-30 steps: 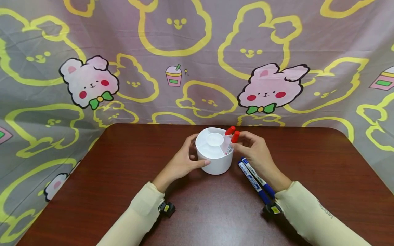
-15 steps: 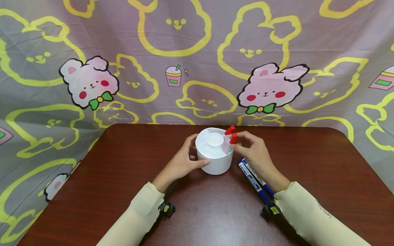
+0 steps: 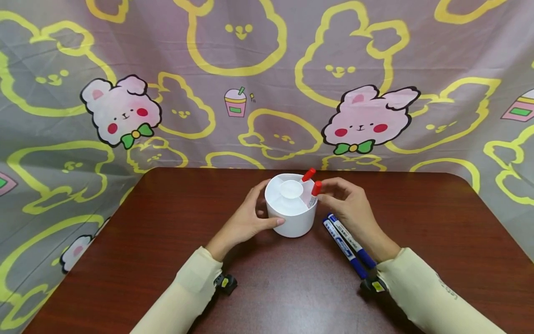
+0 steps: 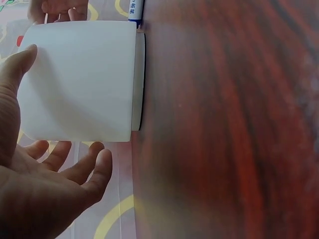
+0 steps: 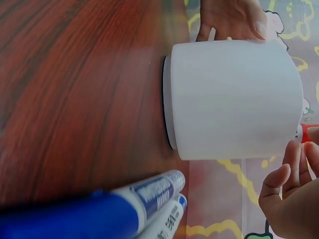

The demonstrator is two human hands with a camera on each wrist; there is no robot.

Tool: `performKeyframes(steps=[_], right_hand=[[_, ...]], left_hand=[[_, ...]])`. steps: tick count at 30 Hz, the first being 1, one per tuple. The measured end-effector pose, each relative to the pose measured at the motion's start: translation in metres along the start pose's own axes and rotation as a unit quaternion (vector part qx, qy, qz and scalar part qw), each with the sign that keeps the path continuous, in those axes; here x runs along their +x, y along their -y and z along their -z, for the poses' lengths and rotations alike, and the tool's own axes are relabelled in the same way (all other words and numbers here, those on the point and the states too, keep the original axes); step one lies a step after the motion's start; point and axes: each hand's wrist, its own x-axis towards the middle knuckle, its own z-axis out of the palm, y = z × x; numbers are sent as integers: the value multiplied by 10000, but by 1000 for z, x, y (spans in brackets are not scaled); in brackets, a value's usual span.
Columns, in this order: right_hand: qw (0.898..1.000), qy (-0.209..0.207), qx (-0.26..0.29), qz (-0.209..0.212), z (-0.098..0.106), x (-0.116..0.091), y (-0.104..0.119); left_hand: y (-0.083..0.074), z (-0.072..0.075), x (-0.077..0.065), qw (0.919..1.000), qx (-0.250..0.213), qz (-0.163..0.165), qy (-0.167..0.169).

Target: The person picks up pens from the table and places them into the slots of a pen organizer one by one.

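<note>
A white round pen holder (image 3: pixel 291 225) with several compartments stands on the table. My left hand (image 3: pixel 248 218) grips its left side, thumb across the front and fingers behind. Two red-capped markers lean in its right compartment, a nearer red-capped marker (image 3: pixel 317 188) and a farther red-capped marker (image 3: pixel 308 175). At the holder's right rim my right hand (image 3: pixel 352 208) pinches the nearer one by its upper part, thumb and finger at the cap in the right wrist view. Below this hand lie two blue-capped whiteboard markers (image 3: pixel 344 248), side by side.
The dark reddish-brown wooden table (image 3: pixel 283 287) reaches back to a curtain (image 3: pixel 267 93) printed with rabbits and yellow outlines. The blue-capped markers lie close to the right wrist camera (image 3: pixel 375 285). The holder rests on a narrower base (image 5: pixel 168 102).
The right hand has shifted slightly right. The nearer red cap has moved a little left and down, and the farther one now leans more to the left. The left hand stays still.
</note>
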Motion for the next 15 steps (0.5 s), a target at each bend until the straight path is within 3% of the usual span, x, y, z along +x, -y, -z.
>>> performKeyframes(steps=[15], right_hand=[[9993, -159, -330, 94, 20, -7, -3]], left_hand=[[-1, 0, 0, 10000, 51, 62, 36]])
